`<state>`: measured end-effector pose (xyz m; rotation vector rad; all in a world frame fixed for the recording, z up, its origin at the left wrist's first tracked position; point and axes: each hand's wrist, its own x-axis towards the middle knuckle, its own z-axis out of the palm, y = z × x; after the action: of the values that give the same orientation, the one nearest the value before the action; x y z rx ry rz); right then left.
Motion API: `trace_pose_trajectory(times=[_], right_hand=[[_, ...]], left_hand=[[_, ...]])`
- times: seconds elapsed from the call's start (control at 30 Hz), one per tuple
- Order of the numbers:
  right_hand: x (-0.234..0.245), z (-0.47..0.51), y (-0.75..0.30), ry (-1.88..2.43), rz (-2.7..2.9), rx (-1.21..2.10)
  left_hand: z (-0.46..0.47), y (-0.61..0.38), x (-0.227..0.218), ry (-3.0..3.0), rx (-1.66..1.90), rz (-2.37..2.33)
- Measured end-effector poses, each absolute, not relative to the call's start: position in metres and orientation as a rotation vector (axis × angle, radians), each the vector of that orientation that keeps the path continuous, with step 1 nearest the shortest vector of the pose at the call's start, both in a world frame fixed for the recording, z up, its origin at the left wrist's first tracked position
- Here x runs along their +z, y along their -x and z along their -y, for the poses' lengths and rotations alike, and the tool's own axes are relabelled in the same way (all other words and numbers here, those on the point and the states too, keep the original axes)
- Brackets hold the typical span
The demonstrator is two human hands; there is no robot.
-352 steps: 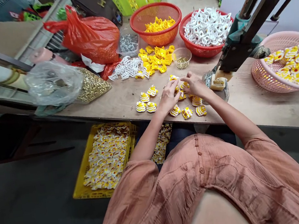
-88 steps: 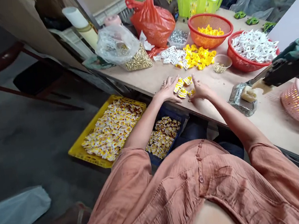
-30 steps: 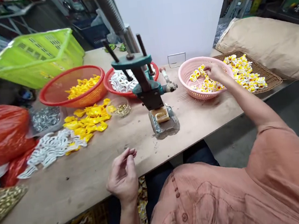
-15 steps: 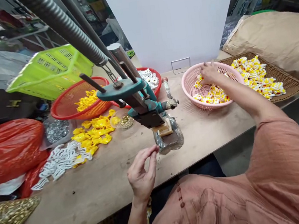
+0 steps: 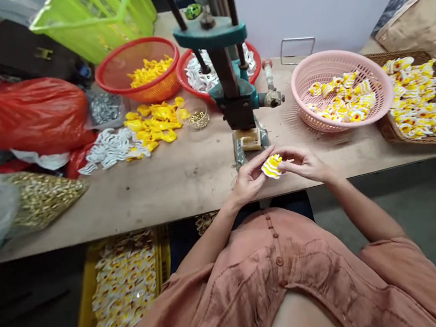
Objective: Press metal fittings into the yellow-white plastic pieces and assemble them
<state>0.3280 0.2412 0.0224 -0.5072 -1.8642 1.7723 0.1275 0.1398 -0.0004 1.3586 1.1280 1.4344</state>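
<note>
Between both hands, in front of the press, is a small yellow-and-white striped plastic piece [image 5: 272, 167]. My left hand [image 5: 248, 183] pinches its left side. My right hand [image 5: 305, 164] grips its right edge between thumb and fingers. Just behind them stands a teal hand press [image 5: 233, 91], with a pale block under its ram. To the right, a pink basket [image 5: 301, 101] holds several similar yellow-and-white pieces. A brown wicker tray [image 5: 389, 131] beside it carries more of them.
Left of the press lie loose yellow parts [image 5: 154, 126], white wavy strips [image 5: 112, 149] and a small dish of gold eyelets [image 5: 199, 118]. Behind are red baskets [image 5: 104, 84] and a green crate [image 5: 109, 34]. A red bag [image 5: 35, 116] and a bag of gold bits [image 5: 44, 196] sit at far left.
My right hand has come out of the pink basket to the front of the press, where both hands now hold a striped piece. The view has turned downward.
</note>
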Motion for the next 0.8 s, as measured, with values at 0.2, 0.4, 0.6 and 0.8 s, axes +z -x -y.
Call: trace_pose_trajectory(times=[0.2,0.4,0.6,0.8], right_hand=[[-0.035,-0.204,-0.275,0.622,1.755,0.962],[-0.068,-0.23,-0.244,0.763,1.843,0.613],[-0.082,-0.253,-0.217,0.927,1.878,0.455],[-0.072,-0.27,-0.223,0.899,2.027,0.412]], left_hand=[[-0.126,-0.111,-0.024,-1.271,1.672,-1.576],[-0.161,-0.094,-0.058,-1.267,1.803,-1.764],[-0.192,-0.08,-0.082,-1.219,1.923,-1.8],[-0.199,-0.057,-0.079,-1.441,1.731,-1.839]])
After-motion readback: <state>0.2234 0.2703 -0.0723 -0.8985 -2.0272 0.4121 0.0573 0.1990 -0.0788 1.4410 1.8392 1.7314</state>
